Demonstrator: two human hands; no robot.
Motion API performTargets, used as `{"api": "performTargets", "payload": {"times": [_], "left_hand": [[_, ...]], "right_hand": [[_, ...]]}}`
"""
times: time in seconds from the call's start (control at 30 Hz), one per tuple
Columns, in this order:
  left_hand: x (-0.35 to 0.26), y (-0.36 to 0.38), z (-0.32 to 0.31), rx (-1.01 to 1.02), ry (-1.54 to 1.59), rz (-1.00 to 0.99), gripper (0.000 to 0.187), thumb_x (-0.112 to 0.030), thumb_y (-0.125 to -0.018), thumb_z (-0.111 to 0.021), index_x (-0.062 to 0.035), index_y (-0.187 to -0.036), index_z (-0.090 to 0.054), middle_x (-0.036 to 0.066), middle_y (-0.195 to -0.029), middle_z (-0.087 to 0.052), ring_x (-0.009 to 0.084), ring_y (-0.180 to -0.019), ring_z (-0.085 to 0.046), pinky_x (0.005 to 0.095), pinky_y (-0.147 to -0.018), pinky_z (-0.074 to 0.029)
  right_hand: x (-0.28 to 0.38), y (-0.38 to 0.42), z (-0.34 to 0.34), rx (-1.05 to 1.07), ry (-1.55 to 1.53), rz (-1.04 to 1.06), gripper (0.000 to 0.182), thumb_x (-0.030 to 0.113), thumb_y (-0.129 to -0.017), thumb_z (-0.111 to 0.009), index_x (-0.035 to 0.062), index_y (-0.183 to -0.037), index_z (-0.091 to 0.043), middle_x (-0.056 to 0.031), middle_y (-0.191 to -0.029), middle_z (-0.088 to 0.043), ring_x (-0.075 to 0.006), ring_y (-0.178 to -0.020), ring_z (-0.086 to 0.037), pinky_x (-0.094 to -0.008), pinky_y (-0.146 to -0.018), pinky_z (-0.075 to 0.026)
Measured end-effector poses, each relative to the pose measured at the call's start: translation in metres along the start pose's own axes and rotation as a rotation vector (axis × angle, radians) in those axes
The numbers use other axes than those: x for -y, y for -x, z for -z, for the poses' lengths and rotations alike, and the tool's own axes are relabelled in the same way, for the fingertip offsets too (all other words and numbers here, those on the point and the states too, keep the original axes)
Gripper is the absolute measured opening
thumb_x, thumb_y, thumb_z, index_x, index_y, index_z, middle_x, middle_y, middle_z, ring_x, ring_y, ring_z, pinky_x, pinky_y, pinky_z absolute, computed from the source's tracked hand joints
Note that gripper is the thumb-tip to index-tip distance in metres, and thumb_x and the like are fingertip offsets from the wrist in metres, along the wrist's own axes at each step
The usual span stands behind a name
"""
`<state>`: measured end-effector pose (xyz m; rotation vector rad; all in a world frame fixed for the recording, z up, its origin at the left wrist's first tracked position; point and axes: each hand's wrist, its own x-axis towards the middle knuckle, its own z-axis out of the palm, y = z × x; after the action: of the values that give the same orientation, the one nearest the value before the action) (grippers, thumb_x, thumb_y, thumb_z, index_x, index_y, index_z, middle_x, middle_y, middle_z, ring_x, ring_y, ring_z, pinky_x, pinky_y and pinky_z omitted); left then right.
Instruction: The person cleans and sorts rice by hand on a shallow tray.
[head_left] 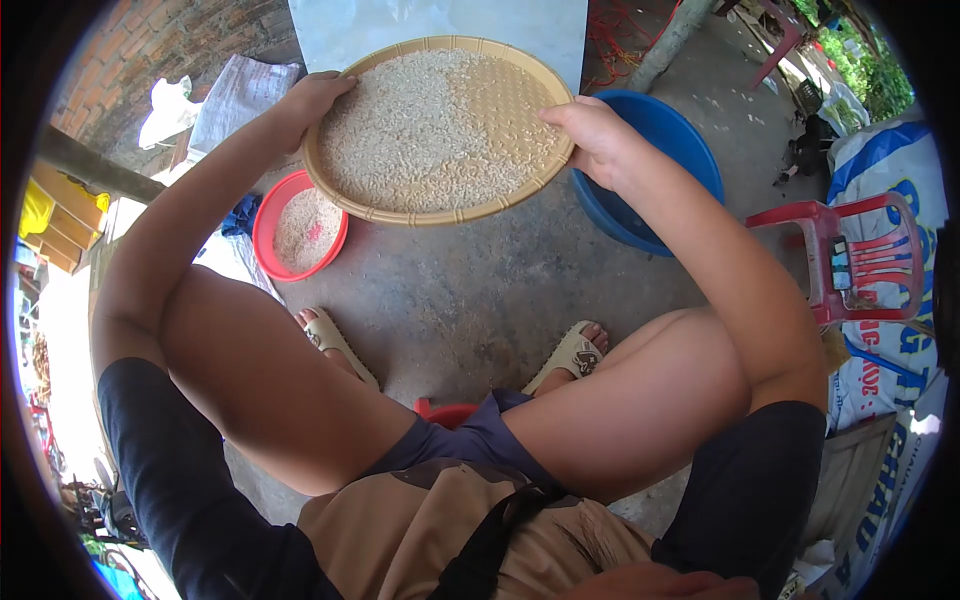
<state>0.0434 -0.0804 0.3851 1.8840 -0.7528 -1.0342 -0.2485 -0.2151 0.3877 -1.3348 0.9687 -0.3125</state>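
A round, shallow woven tray (500, 105) is held up in front of me, with pale grains (410, 130) spread over its left and middle; its weave shows at the upper right. My left hand (315, 103) grips the rim on the left side, thumb over the edge. On the right side, my right hand (590, 138) holds the rim, thumb on top and the other fingers mostly beneath. A pink-red basin (338, 250) with grains in it is below the tray at left. Partly behind my right hand stands a larger blue basin (690, 150).
A red plastic chair (820, 235) stands at right beside large printed sacks (880, 380). A pale flat sheet (440, 18) lies beyond the tray. White sacks (235, 100) are at upper left, near a brick wall (130, 50). A post (675, 45) rises at upper right.
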Motion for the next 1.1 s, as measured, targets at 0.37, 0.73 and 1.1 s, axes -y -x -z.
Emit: {"api": "performTargets", "payload": {"times": [0.37,0.73,1.1], "left_hand": [[-0.006,0.004,-0.004,0.006,0.039,-0.035,0.031,-0.024,-0.09,-0.048,0.0005,-0.109,-0.053,0.012,-0.092,-0.061,0.0201,-0.078,-0.062,0.0344,-0.073,-0.052],[-0.007,0.007,-0.013,0.063,0.039,-0.05,0.035,-0.023,-0.089,-0.053,0.0016,-0.113,-0.051,0.012,-0.092,-0.062,0.0183,-0.076,-0.063,0.0315,-0.07,-0.053],[-0.014,0.014,-0.03,0.079,-0.078,-0.197,0.043,-0.026,-0.084,-0.061,0.0038,-0.113,-0.053,0.013,-0.096,-0.063,0.0185,-0.079,-0.063,0.0317,-0.073,-0.053]], "right_hand": [[-0.002,0.0,-0.001,0.054,0.03,0.008,0.03,0.012,-0.089,-0.046,-0.0057,-0.113,-0.047,-0.0135,-0.106,-0.058,-0.0209,-0.096,-0.059,-0.0354,-0.084,-0.046],[-0.004,-0.005,0.009,0.015,-0.004,-0.064,0.036,0.013,-0.089,-0.044,-0.0083,-0.117,-0.045,-0.0158,-0.11,-0.057,-0.0229,-0.101,-0.057,-0.0369,-0.088,-0.045],[-0.012,-0.014,0.024,-0.028,-0.089,-0.153,0.035,0.013,-0.087,-0.046,-0.0062,-0.117,-0.047,-0.0163,-0.113,-0.056,-0.0229,-0.106,-0.056,-0.038,-0.089,-0.046]]}}
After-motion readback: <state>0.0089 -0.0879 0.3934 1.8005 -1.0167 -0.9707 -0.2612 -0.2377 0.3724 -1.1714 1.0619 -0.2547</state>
